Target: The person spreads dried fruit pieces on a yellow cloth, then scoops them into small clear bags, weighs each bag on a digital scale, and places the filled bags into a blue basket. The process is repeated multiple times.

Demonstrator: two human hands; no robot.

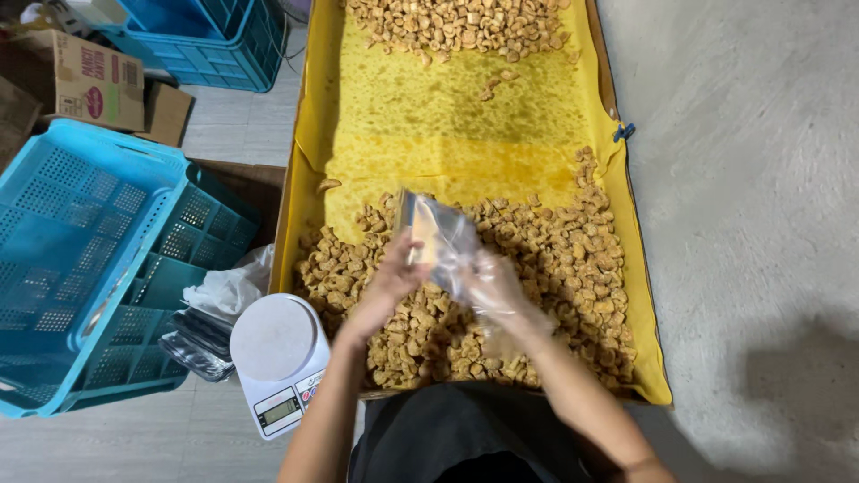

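1. Tray [309,161] lined with yellow cloth serves as the landmark; it runs from the person's lap away up the frame, holding two heaps of fried golden-brown snack pieces.
2. Near heap [573,268] fills the tray's end closest to the person; far heap [456,25] sits at the tray's opposite end, with bare, oil-stained cloth between them and a few stray pieces on it.
3. Left hand [391,279], bare, is raised over the near heap and is clasped on the edge of a clear plastic bag [429,234].
4. Right hand [497,286] wears a thin see-through glove and grips the bag's lower side, fingers curled around the plastic.
5. Bag is held upright between both hands, above the near heap, roughly at the tray's middle width; something pale yellow shows inside it, too blurred to tell what.
6. Digital kitchen scale [279,358], white with a round platform, rests just beside the tray's near left corner.
7. Teal plastic crates [89,259] stand further left of the tray; a crumpled white bag [231,286] and a stack of dark packets [199,344] lie between crates and scale.
8. Blue clip [624,132] pins the cloth on the tray's right rim.
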